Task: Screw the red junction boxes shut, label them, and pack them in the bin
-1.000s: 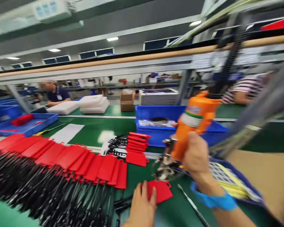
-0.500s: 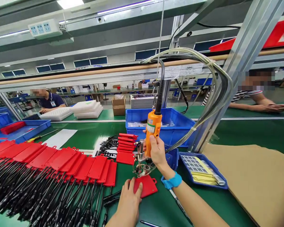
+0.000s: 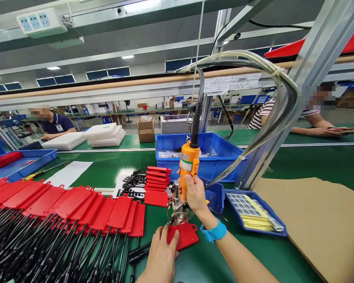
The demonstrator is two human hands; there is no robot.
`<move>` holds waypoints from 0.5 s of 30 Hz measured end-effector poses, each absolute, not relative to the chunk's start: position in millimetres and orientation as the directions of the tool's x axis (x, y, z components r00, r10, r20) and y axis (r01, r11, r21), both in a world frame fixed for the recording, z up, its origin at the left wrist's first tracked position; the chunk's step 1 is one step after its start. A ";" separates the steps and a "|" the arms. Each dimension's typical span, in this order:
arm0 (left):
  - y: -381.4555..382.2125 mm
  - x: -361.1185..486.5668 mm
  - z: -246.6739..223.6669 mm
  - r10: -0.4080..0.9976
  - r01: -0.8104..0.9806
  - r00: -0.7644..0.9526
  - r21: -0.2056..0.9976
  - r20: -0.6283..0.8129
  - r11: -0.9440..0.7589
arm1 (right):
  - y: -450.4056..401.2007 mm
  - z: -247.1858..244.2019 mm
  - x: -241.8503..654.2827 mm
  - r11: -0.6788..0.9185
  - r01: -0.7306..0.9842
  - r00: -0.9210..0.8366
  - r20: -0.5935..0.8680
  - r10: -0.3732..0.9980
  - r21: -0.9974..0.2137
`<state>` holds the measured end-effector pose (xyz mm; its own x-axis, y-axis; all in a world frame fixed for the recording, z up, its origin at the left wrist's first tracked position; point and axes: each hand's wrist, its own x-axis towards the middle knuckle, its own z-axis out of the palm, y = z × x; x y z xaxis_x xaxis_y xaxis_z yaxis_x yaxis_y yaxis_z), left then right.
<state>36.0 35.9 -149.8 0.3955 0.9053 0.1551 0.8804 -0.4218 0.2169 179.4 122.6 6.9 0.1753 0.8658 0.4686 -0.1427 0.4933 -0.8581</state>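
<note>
My right hand [image 3: 194, 192] is wrapped round an orange electric screwdriver [image 3: 190, 159], held upright with its cable running up. The metal screw-feeding head [image 3: 177, 208] at its lower end meets the far edge of a red flat plastic case [image 3: 184, 236]. I cannot make out whether the tip touches a screw. My left hand [image 3: 162, 249] lies on the left part of that case, fingers stretched out and pressing it to the green bench. A black cable with a thick connector [image 3: 140, 253] runs out from the case, partly behind my left hand.
Rows of red cases with black cables [image 3: 72, 204] cover the left side. A small stack of red cases [image 3: 157, 181] lies beyond. A blue bin [image 3: 230, 161] stands behind the screwdriver. At right are a blue tray of labels [image 3: 255, 212], cardboard [image 3: 315, 220] and a metal post [image 3: 286, 106].
The screwdriver and my right hand have come down slightly, bringing the head closer against the red case. My left hand stays on the case. The camera view has shifted a little.
</note>
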 end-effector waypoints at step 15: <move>35.7 53.4 -145.1 0.841 0.847 0.496 0.091 0.216 -0.524 | 95.3 81.5 174.9 0.600 -0.115 0.254 0.561 0.788 -0.791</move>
<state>53.4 35.7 -145.1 0.4965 0.8408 0.2159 0.8471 -0.5236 0.0909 174.9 95.3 81.5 0.2539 0.7880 0.5608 -0.1148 0.6003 -0.7915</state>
